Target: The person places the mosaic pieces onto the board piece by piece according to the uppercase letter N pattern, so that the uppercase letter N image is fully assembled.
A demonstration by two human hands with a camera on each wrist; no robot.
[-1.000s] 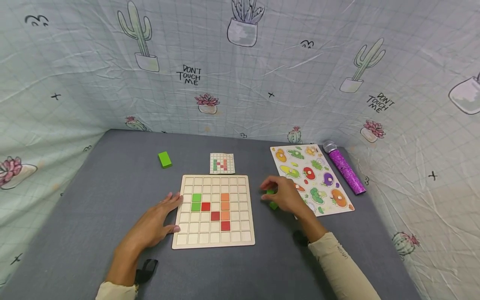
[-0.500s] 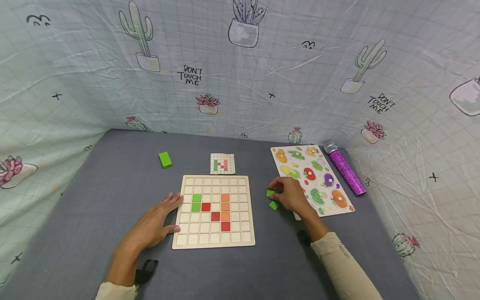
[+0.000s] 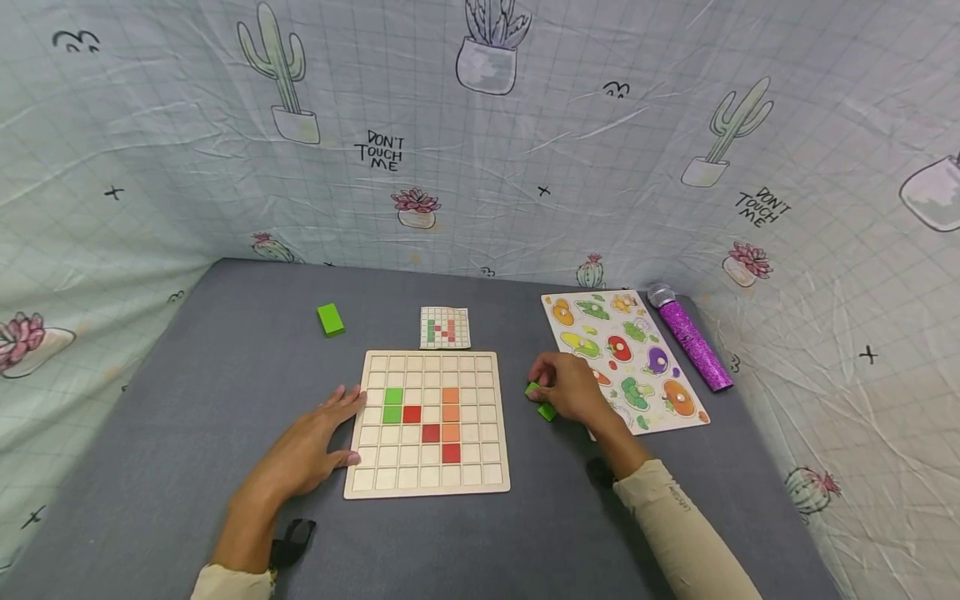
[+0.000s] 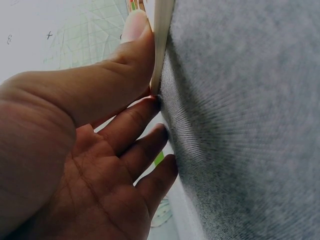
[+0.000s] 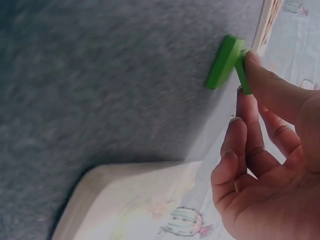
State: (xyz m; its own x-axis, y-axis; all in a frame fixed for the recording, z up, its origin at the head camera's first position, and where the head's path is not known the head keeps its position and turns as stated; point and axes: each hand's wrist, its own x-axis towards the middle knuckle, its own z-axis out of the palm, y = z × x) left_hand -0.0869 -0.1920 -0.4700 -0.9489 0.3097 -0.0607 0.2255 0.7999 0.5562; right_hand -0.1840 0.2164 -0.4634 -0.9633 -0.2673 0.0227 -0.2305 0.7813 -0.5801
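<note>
A wooden grid board [image 3: 375, 478] lies on the dark grey table, with green, red and orange squares set in some cells. At its left edge rests my left hand [image 3: 303, 454], thumb and fingertips touching the side, fingers loosely extended. To the right of the board, my right hand [image 3: 576, 393] pinches a small green tile [image 5: 242, 72] between thumb and index finger. A second green tile [image 3: 547, 412] lies on the table right beside it. Behind the board is a small pattern card [image 3: 445, 327] printed with a grid of coloured squares.
Another green tile [image 3: 330, 320] lies at the back left. A vegetable puzzle board [image 3: 600, 300] sits on the right, partly under my right hand in the head view. Beyond it is a purple glitter microphone [image 3: 693, 342]. A printed curtain [image 3: 480, 167] surrounds the table [image 3: 225, 367].
My right hand shifted right, then back left; the pinched green tile now sits slightly further left, angled differently. My left hand and the board have stayed put.
</note>
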